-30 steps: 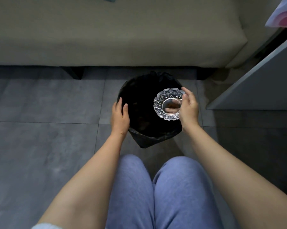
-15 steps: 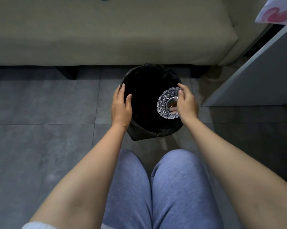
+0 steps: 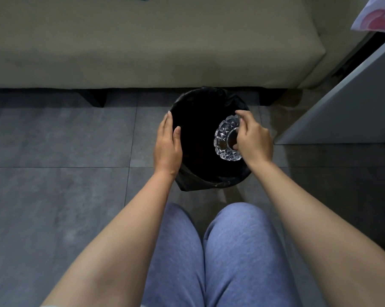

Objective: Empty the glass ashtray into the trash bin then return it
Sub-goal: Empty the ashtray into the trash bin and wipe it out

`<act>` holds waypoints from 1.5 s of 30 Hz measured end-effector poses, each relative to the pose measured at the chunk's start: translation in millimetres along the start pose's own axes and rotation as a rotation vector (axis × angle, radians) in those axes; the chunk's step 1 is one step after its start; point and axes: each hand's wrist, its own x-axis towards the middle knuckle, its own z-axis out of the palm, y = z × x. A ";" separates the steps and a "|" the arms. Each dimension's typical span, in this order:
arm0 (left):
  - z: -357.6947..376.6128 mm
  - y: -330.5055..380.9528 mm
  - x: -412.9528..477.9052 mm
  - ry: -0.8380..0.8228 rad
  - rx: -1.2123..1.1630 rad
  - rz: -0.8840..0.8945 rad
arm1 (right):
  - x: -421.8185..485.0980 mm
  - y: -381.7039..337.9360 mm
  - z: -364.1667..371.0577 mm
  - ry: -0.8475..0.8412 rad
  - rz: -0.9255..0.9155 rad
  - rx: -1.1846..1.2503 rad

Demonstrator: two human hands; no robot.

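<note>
A cut-glass ashtray (image 3: 224,138) is tipped on its side over the right half of the trash bin's mouth, its hollow facing left. My right hand (image 3: 254,138) is closed on its right rim, fingers curled over the edge. The trash bin (image 3: 209,185) is round, lined with a black bag, and stands on the grey tiled floor just in front of my knees. My left hand (image 3: 168,146) rests flat against the bin's left rim, thumb inside the opening. The bin's inside is too dark to see into.
A beige sofa (image 3: 142,41) runs across the back, its dark legs just behind the bin. A grey cabinet or table side (image 3: 346,107) stands at the right. My knees in blue trousers (image 3: 209,258) fill the bottom centre. Grey floor tiles (image 3: 54,151) lie to the left.
My right hand has rolled the ashtray from facing up to tipped on its side over the bin. My left hand has slid further along the bin's left rim.
</note>
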 end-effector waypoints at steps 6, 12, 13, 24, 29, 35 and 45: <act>2.2 -3.4 -1.5 -0.007 -0.001 -0.002 | 2.6 4.5 2.3 -0.122 0.013 -0.236; 5.3 -5.5 -0.8 -0.001 -0.003 -0.020 | 7.7 2.8 3.0 -0.134 0.008 -0.307; 5.2 -6.4 -0.2 0.001 -0.001 -0.018 | 7.9 0.8 3.0 -0.115 0.029 -0.271; 1.4 -8.5 -3.0 -0.004 -0.003 -0.046 | 13.8 -9.6 -5.0 -0.138 0.026 -0.353; -2.8 -15.6 -3.5 -0.027 -0.010 -0.096 | 2.8 -2.0 -4.6 -0.025 0.106 -0.118; -5.6 -24.8 -3.8 -0.048 -0.012 -0.158 | -13.4 5.8 9.5 -0.039 0.213 0.405; -5.7 -38.0 -1.6 -0.079 0.010 -0.187 | -18.6 2.5 7.9 0.020 0.227 0.704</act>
